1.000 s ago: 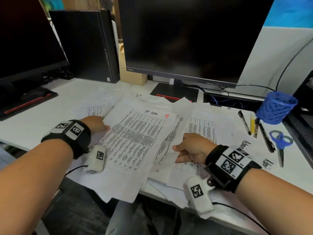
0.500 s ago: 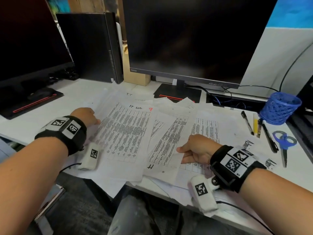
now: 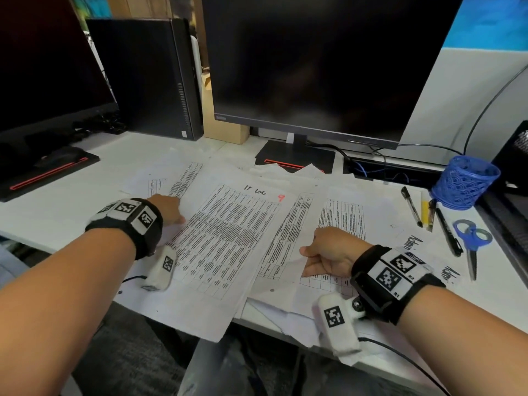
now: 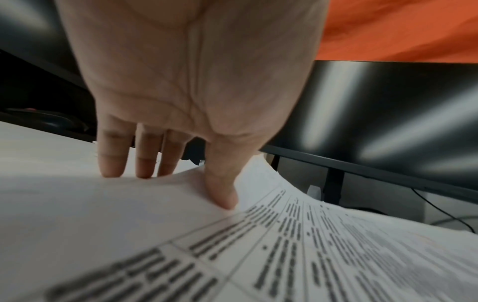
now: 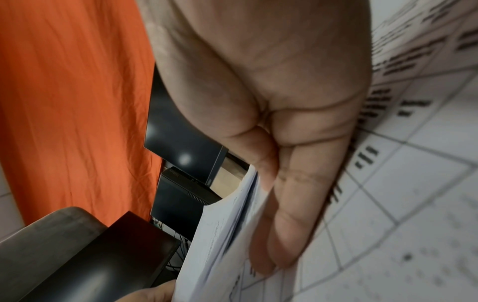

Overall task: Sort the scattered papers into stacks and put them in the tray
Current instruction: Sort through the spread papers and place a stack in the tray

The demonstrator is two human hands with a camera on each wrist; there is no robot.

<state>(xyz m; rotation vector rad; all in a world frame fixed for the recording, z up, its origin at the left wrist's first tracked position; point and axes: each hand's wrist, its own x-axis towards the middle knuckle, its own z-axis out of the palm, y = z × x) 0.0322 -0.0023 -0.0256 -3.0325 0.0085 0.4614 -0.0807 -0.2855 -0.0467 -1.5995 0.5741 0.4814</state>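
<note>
Printed papers [image 3: 343, 215] lie scattered and overlapping on the white desk [image 3: 65, 215]. On top lies a table sheet marked "IT log 9" [image 3: 228, 241], its near corner hanging over the desk's front edge. My left hand [image 3: 168, 210] pinches that sheet's left edge, thumb [image 4: 222, 196] on top and fingers [image 4: 145, 161] behind the edge. My right hand [image 3: 328, 250] grips the right edge of a few overlapping sheets [image 5: 220, 235], with the thumb [image 5: 287, 214] pressed on them.
A monitor [image 3: 314, 67] and its stand [image 3: 297, 158] are behind the papers. A second monitor [image 3: 43, 67] and a black computer case [image 3: 148, 78] stand at the left. At the right lie pens [image 3: 411, 207], blue scissors [image 3: 471, 241], a blue mesh cup [image 3: 465, 181] and a black mesh object [image 3: 517, 155].
My left hand slid the "IT log" sheet to the left, then back right toward the sheets in my right hand. The right hand has hardly moved.
</note>
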